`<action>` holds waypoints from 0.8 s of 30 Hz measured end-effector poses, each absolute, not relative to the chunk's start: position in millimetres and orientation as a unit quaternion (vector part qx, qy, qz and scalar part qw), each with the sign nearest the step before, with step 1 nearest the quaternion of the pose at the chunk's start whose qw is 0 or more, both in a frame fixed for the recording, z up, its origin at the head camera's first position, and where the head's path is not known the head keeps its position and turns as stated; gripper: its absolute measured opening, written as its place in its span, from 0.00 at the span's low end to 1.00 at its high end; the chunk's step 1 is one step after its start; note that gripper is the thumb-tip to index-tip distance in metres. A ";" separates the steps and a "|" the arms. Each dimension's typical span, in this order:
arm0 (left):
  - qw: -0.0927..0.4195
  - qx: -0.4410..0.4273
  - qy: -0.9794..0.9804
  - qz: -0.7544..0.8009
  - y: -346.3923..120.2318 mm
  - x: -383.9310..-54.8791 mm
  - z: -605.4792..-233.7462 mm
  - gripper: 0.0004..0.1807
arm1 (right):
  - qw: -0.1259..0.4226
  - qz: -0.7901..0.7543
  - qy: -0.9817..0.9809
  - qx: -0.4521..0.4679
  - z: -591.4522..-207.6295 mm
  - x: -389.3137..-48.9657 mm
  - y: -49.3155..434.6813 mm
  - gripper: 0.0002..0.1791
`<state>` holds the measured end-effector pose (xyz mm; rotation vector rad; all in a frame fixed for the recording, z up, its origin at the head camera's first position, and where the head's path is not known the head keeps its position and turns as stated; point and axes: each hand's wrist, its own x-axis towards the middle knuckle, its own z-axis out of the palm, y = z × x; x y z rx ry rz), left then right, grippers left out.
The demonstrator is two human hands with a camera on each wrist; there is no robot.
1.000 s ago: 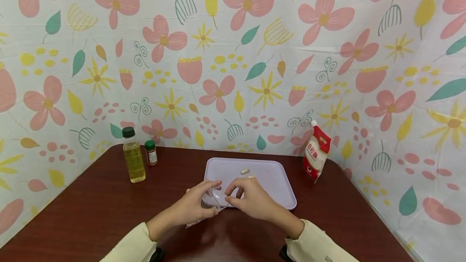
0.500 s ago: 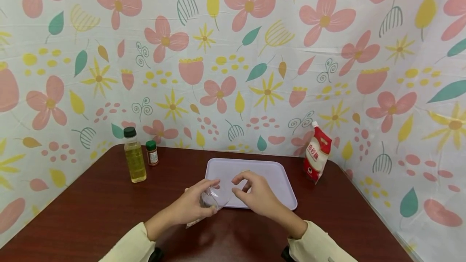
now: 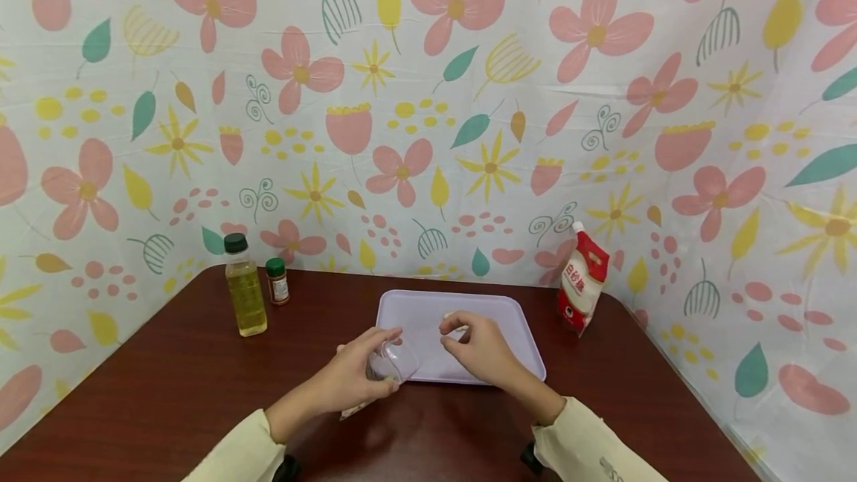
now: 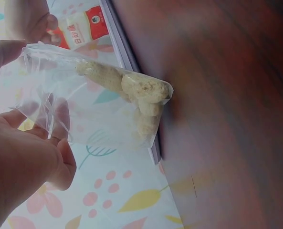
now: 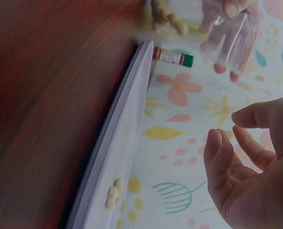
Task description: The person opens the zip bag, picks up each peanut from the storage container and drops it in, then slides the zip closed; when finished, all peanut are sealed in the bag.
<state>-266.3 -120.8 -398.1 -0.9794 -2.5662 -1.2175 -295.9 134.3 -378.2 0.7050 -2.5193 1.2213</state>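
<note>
My left hand grips the upper part of a clear plastic bag in front of the tray's near left edge. Several peanuts in their shells lie in the bottom of the bag, as the left wrist view shows. Over the tray, to the right of the bag, hovers my right hand. Its thumb and bent fingers stand apart with nothing between them in the right wrist view. Peanuts rest on the pale lilac tray, largely hidden behind the right hand in the head view.
An oil bottle and a small green-capped jar stand at the back left of the dark table. At the back right is a red and white spouted pouch. A flower-patterned sheet hangs behind and beside the table.
My right hand has drawn away from the bag's mouth to the right, over the tray, and its thumb and fingers have parted. The left hand keeps its grip on the bag with little movement.
</note>
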 end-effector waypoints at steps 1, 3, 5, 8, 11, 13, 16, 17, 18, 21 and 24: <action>0.072 -0.324 -0.853 -0.402 -120.8 -266.4 -398.2 0.40 | 0.127 0.420 -0.866 0.240 -379.1 -298.6 135.7 0.05; 0.081 -0.324 -0.853 -0.401 -120.5 -266.7 -398.2 0.40 | 0.128 0.420 -0.866 0.239 -381.0 -304.1 138.3 0.05; 0.089 -0.326 -0.852 -0.399 -120.0 -267.0 -398.2 0.40 | 0.127 0.419 -0.868 0.236 -383.1 -310.1 140.9 0.05; 0.097 -0.327 -0.852 -0.398 -119.8 -267.1 -398.0 0.40 | 0.123 0.406 -0.877 0.224 -386.7 -317.9 145.6 0.05; 0.100 -0.327 -0.852 -0.396 -119.2 -267.5 -398.1 0.41 | 0.115 0.386 -0.892 0.204 -390.6 -323.9 150.9 0.05; 0.105 -0.326 -0.852 -0.396 -118.7 -267.8 -397.9 0.41 | 0.112 0.375 -0.899 0.197 -392.2 -327.0 153.6 0.05; 0.116 -0.324 -0.851 -0.398 -118.3 -268.5 -398.0 0.40 | 0.118 0.355 -0.906 0.199 -393.8 -332.6 156.2 0.05; 0.117 -0.323 -0.851 -0.398 -118.3 -268.6 -398.2 0.40 | 0.118 0.348 -0.908 0.201 -394.2 -334.6 156.7 0.05; 0.117 -0.322 -0.851 -0.399 -118.4 -268.5 -398.2 0.40 | 0.118 0.341 -0.911 0.201 -394.8 -336.9 157.2 0.05; 0.112 -0.319 -0.851 -0.401 -118.7 -268.5 -398.7 0.41 | 0.106 0.320 -0.923 0.187 -397.1 -344.2 159.3 0.06; 0.106 -0.317 -0.853 -0.400 -118.5 -268.5 -399.1 0.41 | 0.086 0.299 -0.936 0.164 -400.0 -352.1 161.8 0.08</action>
